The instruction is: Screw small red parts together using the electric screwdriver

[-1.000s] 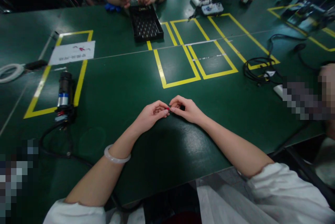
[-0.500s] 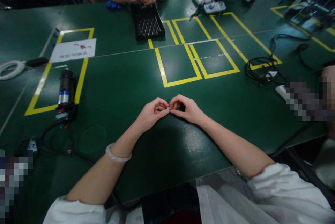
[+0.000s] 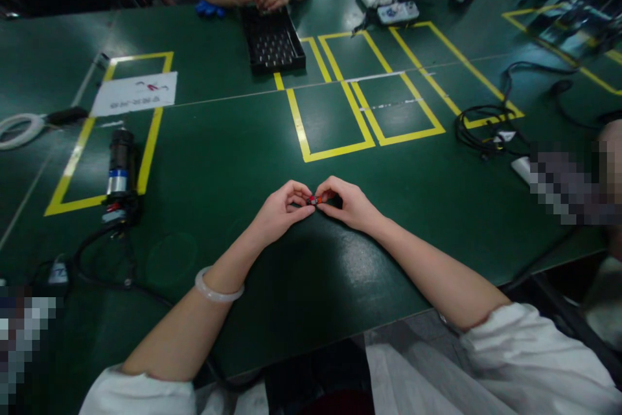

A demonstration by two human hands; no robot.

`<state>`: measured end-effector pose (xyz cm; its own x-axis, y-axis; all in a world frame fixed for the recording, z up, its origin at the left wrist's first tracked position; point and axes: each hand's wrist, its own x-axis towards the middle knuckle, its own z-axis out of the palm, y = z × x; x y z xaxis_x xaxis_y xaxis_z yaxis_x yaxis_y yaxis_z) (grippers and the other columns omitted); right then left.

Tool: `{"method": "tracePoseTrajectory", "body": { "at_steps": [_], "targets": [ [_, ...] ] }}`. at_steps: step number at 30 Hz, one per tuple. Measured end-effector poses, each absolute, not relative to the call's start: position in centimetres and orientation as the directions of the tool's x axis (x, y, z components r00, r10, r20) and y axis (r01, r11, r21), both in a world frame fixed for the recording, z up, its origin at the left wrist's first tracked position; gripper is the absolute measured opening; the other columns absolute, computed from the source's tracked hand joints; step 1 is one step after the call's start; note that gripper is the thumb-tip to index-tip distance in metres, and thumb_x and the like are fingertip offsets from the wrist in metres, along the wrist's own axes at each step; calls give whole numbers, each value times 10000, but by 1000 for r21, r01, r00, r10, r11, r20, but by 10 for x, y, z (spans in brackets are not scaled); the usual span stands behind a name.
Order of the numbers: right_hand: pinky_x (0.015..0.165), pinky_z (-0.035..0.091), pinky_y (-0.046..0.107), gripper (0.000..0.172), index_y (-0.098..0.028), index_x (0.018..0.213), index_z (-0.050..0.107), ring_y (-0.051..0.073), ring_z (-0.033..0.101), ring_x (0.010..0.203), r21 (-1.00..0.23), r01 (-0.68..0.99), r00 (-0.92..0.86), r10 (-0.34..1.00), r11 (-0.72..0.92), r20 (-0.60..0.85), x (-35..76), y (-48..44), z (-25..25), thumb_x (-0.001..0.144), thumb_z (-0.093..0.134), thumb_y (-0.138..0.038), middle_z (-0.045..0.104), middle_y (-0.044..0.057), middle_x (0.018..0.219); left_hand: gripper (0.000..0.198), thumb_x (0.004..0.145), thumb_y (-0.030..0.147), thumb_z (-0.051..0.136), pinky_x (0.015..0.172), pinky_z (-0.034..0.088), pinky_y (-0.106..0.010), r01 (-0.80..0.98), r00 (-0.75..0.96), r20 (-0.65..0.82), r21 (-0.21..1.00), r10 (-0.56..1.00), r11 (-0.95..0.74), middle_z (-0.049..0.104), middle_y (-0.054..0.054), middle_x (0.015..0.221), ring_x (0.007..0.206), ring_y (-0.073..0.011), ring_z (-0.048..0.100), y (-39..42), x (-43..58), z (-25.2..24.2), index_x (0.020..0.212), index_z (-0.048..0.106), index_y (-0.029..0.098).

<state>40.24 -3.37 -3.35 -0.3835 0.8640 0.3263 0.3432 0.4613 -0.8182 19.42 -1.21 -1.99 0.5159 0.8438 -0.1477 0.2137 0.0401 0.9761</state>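
Both my hands meet above the green table [image 3: 218, 156], fingertips almost touching. Between them is a small part [image 3: 313, 201] in red, orange and dark colours, too small to name. My left hand [image 3: 286, 211] pinches its left end between thumb and fingers. On the orange right end, my right hand [image 3: 346, 201] closes in a pinch too. The fingers cover much of the part. A pale bangle [image 3: 218, 285] circles my left wrist.
A dark cylindrical tool [image 3: 120, 159] with a cable lies left, by a white paper sign [image 3: 136, 93]. Across the table, a person's hands work over a black tray [image 3: 275, 46]. Coiled black cable [image 3: 486, 130] lies right; yellow tape [image 3: 340, 151] marks rectangles.
The small part has turned slightly between my fingers: red now shows at its left end, where a pale, shiny face showed before. My hands have stayed nearly in place.
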Motion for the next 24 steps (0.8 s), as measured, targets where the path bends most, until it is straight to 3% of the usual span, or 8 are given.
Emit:
{"method": "tracePoseTrajectory", "body": {
  "at_steps": [24],
  "targets": [
    [730, 499, 266, 126, -184, 976, 596, 135, 616, 783, -833, 352, -380, 879, 426, 289, 403, -36, -31, 860, 640, -164, 646, 19, 900, 318, 796, 329, 729, 772, 498, -268, 223, 529, -158, 974, 834, 44, 643, -60, 974, 841, -134, 605, -12, 193, -17, 1018, 598, 142]
  ]
}}
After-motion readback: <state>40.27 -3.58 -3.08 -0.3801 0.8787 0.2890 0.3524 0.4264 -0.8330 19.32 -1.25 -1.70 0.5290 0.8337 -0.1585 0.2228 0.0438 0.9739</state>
